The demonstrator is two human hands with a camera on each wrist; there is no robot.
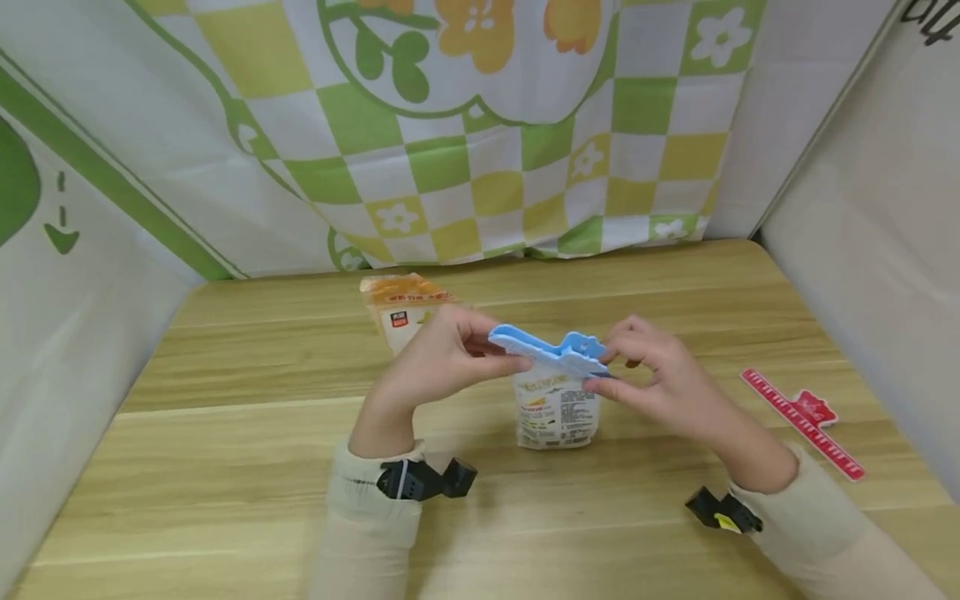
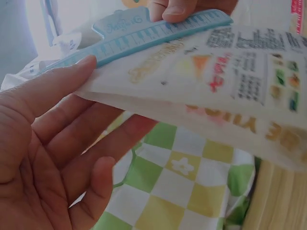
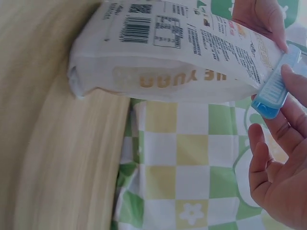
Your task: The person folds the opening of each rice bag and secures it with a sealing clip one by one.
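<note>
A blue bag clip [image 1: 551,352] with a piano-key pattern lies across the top of a white printed bag [image 1: 558,412], which is upright over the table. At one end of the clip, my left hand [image 1: 442,358] pinches the bag's top corner, thumb in front and fingers behind. My right hand [image 1: 663,379] pinches the clip's other end between thumb and fingers. In the left wrist view the clip [image 2: 158,38] runs along the bag's top edge. The right wrist view shows the bag's barcode side [image 3: 192,43] and the right thumb pressed on the clip [image 3: 276,93].
Behind my left hand stands an orange-and-white bag [image 1: 401,304], partly hidden. A red piano-pattern clip [image 1: 806,417] lies on the wooden table [image 1: 247,467] at the right. A green-and-yellow checked cloth [image 1: 495,167] hangs along the back edge, with pale side walls left and right.
</note>
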